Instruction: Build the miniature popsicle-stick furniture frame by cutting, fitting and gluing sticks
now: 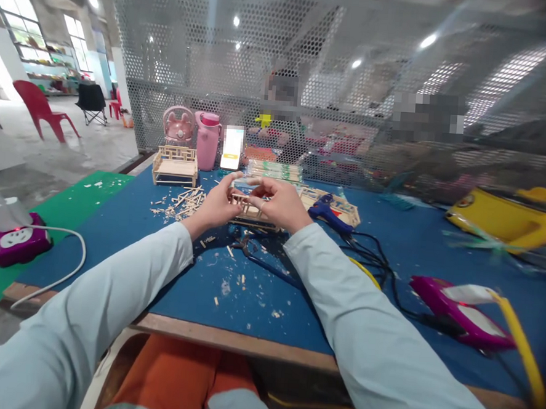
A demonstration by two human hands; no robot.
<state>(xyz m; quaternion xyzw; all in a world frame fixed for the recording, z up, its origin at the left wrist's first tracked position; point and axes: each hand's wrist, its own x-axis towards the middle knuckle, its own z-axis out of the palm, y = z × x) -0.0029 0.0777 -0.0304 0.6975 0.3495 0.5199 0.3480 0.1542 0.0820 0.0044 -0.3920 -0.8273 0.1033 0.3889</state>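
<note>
Both hands meet over a small wooden-stick model (254,212) on the blue tabletop. My left hand (220,202) is closed on its left side, thumb and fingers gripping the sticks. Curled around the right side, my right hand (282,202) pinches the model's upper rail; part of the frame is hidden behind the fingers. Loose cut sticks (185,204) lie in a pile to the left. A pair of blue-handled pliers (264,262) rests just below the model. Right of my right hand, a blue glue gun (330,213) lies on another stick piece (353,214).
A finished-looking miniature wooden bench (176,166) stands back left, beside a pink bottle (207,142) and a lit phone (231,147). Purple power strips (463,312) with cables lie at the right and far left. A yellow pot (498,215) sits right. Perforated metal mesh (194,51) closes off the back.
</note>
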